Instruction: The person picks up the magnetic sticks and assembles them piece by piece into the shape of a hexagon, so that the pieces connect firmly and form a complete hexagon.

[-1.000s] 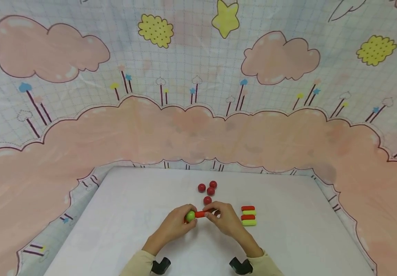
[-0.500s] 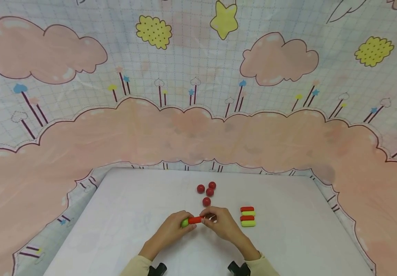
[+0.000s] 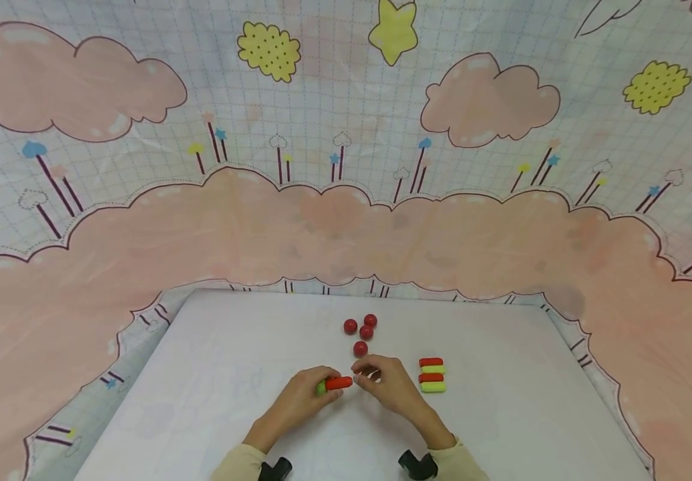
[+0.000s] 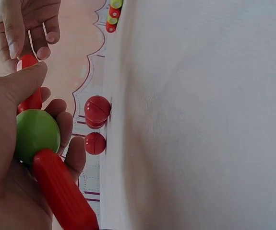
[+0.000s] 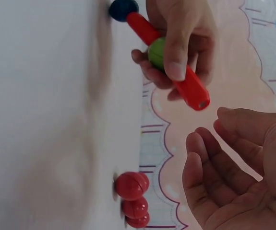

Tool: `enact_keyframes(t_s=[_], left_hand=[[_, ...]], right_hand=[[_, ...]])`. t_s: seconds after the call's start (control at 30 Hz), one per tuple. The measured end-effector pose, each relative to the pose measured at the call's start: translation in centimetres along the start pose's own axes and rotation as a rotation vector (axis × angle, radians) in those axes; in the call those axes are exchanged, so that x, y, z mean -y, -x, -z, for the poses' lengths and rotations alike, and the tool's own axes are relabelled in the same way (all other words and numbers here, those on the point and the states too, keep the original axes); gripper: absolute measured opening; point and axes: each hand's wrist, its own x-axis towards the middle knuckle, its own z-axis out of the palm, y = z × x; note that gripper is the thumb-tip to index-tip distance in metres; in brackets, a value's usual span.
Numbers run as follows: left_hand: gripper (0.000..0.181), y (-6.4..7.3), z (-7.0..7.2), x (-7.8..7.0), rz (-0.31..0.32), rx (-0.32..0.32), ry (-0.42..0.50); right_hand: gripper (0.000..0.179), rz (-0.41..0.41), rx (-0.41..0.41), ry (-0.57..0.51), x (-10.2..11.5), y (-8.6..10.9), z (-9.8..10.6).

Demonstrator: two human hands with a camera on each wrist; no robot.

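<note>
My left hand (image 3: 306, 393) holds a green ball (image 4: 37, 136) that joins two red rods. One red rod (image 5: 194, 91) points toward my right hand, with the thumb lying along it near the ball. The other red rod (image 4: 63, 191) runs out on the opposite side, and a dark blue ball (image 5: 124, 9) sits at its end in the right wrist view. My right hand (image 3: 389, 384) is just off the free tip of the first rod, fingers loosely bent and nothing between them.
Several red balls (image 3: 361, 349) lie on the white table (image 3: 502, 401) beyond the hands. Right of them, short red and yellow-green rods (image 3: 432, 387) are lined up side by side. A cloud-patterned cloth (image 3: 322, 234) rises behind the table.
The right fingers have let go of the red rod's end and drawn slightly away. The left hand has turned the joined pieces and brought them a little nearer the body.
</note>
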Motion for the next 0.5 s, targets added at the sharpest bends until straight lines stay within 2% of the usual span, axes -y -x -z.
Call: enact_keyframes(t_s=[0.27, 0.5], left_hand=[[0.028, 0.1, 0.2, 0.1, 0.029, 0.003, -0.006], [0.03, 0.1, 0.5, 0.2, 0.053, 0.016, 0.012]], right_hand=[[0.017, -0.055, -0.113, 0.036, -1.0, -0.6, 1.0], [0.018, -0.124, -0.136, 0.03, -2.0, -1.6, 1.1]])
